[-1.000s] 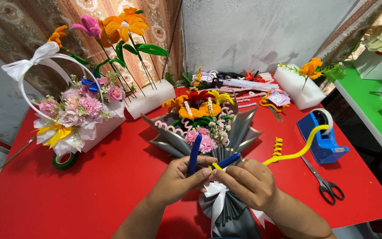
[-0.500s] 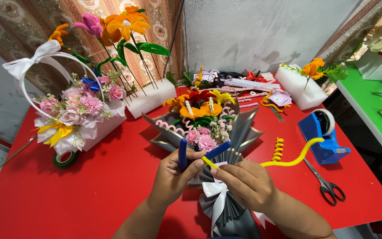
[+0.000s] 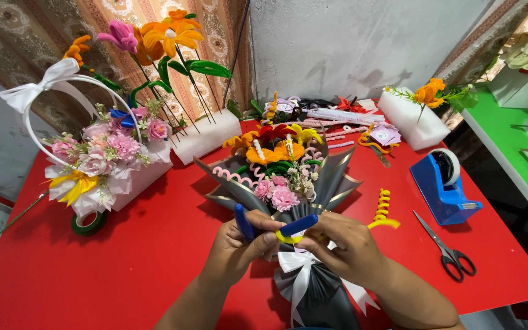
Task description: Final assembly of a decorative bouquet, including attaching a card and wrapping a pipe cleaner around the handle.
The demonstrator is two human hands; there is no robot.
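Two hands low in the frame's centre, meeting at the neck of a bouquet [image 3: 282,177] laid on a red table [image 3: 154,256]. Left hand [image 3: 236,247]: fingers curled tight round blue-handled pliers [image 3: 244,221], second handle jutting right between the hands. Right hand [image 3: 343,247]: thumb and fingertips pressed together, pinching a yellow stem [image 3: 383,211], its coiled free end trailing right of centre. Step in hand, judged from the grip: bending the stem with the pliers just above the white bow [image 3: 297,266]; the pliers' tip hidden behind the fingers, so contact not certain. Bouquet wrapped in grey paper, blooms pointing to the upper centre. Right of frame: tape dispenser [image 3: 444,186], with scissors [image 3: 450,250] just below it. Left: flower basket [image 3: 102,165].
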